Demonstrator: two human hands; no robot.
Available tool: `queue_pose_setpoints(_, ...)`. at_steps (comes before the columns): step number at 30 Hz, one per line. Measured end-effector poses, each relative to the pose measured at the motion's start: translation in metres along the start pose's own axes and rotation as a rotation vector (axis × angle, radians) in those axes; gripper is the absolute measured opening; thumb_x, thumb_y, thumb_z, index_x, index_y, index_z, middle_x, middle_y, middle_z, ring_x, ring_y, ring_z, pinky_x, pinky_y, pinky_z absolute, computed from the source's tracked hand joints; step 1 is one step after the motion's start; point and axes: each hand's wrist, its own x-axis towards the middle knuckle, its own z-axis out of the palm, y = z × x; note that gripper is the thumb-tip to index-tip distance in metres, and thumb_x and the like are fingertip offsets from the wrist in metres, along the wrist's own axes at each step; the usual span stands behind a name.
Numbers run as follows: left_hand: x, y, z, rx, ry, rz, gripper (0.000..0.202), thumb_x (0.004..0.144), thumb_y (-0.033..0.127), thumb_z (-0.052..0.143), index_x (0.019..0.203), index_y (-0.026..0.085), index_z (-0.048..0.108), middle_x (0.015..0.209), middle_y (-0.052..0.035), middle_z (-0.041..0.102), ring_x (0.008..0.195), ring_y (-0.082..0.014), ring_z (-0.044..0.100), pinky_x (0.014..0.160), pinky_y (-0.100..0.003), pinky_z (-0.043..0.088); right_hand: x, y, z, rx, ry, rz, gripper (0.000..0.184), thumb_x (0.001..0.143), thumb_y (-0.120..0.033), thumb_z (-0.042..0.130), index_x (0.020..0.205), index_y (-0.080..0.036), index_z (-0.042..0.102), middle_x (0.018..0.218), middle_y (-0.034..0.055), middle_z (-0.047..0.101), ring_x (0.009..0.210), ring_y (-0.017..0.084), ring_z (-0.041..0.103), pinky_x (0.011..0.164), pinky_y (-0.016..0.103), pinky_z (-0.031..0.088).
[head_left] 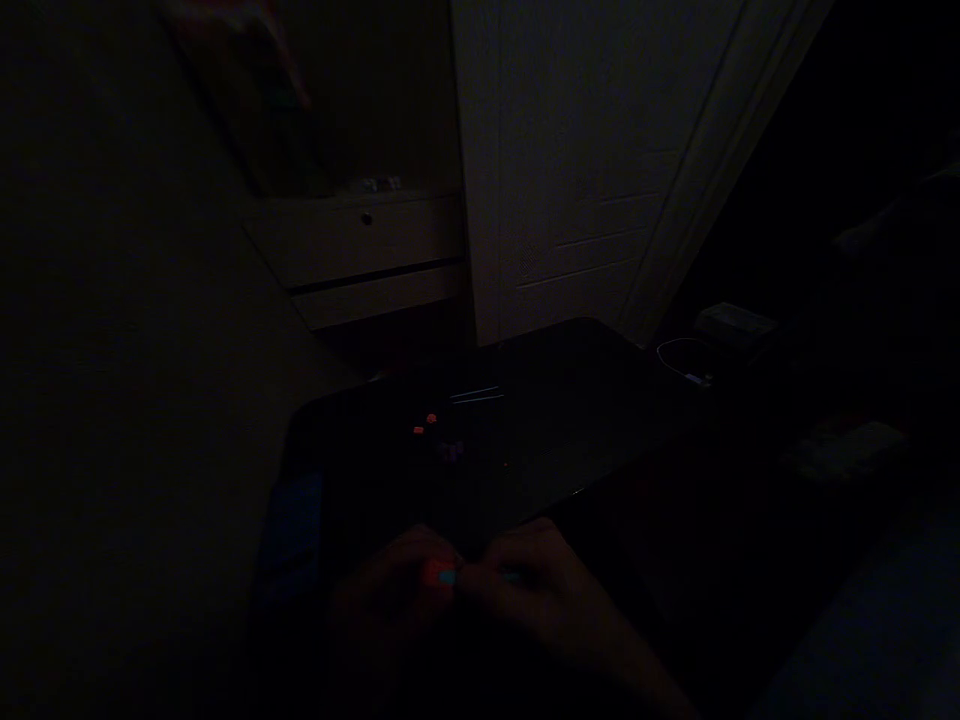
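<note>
Meeting at the near edge of a dark desk [600, 400], the two hands are close together, low in the middle of the view. The left hand [397, 585] has its fingers curled around a small red piece [435, 573], which shows between the fingertips. The right hand [536, 575] comes in from the right and touches the same spot; a small blue-green bit [448, 577] is seen just where both hands meet, beside the red piece. The room is very dark, so I cannot tell if the right hand really pinches the bit or only rests against it. Farther back on the desk lie two small red bits [424, 424], near each other, and just beside them a pale purple thing [452, 451] that is too dim to name. Behind these lie two thin light rods [477, 395], almost parallel. A blue thing [294, 530] sits at the left edge of the desk. Beyond the desk stand a pale drawer unit [360, 250] and a white door [585, 170]. A white cable [686, 362] lies at the far right corner.
</note>
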Motion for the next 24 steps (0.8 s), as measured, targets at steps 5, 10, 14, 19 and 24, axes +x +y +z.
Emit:
queue_pose_setpoints(5,0.001,0.002,0.003,-0.004,0.003,0.031,0.008,0.088,0.034,0.079,0.087,0.026,0.081,0.078,-0.0022,0.076,0.067,-0.0182,0.07,0.063,-0.026,0.058,-0.003,-0.002,-0.004,-0.014,0.005,0.024,0.04,0.094,-0.045,0.069,0.063,-0.02,0.072,0.062,-0.0023,0.059,0.063,0.014,0.053,0.063,0.028,0.039)
queue_pose_setpoints(10,0.002,0.003,0.004,0.037,0.012,0.076,0.012,0.088,0.033,0.078,0.083,0.023,0.079,0.074,-0.0031,0.075,0.065,-0.0183,0.07,0.061,-0.026,0.058,-0.004,-0.001,-0.004,-0.023,0.007,0.002,0.038,0.095,-0.042,0.07,0.064,-0.02,0.073,0.065,-0.0021,0.062,0.067,0.014,0.056,0.066,0.027,0.04)
queue_pose_setpoints(14,0.002,0.005,0.002,0.034,0.003,0.075,0.008,0.09,0.029,0.077,0.087,0.023,0.08,0.078,-0.0031,0.077,0.069,-0.0178,0.072,0.063,-0.024,0.059,-0.001,0.0,-0.004,-0.053,-0.027,-0.055,0.039,0.097,-0.037,0.068,0.063,-0.017,0.07,0.059,-0.0048,0.056,0.056,0.009,0.048,0.058,0.024,0.035)
queue_pose_setpoints(19,0.004,0.011,0.002,-0.006,0.005,0.114,0.003,0.088,0.025,0.079,0.085,0.024,0.08,0.076,-0.0007,0.077,0.067,-0.0156,0.072,0.062,-0.021,0.058,-0.002,-0.001,-0.003,-0.081,-0.008,-0.089,0.042,0.098,-0.038,0.067,0.063,-0.016,0.067,0.058,-0.0043,0.055,0.056,0.009,0.049,0.057,0.023,0.034)
queue_pose_setpoints(24,0.005,0.007,-0.002,-0.02,-0.021,0.185,0.006,0.086,0.021,0.082,0.09,0.026,0.081,0.079,-0.0007,0.079,0.07,-0.0161,0.074,0.064,-0.02,0.06,-0.003,-0.003,-0.001,-0.092,0.002,-0.058,0.044,0.097,-0.041,0.067,0.061,-0.016,0.066,0.058,-0.0043,0.054,0.056,0.009,0.048,0.057,0.024,0.034)
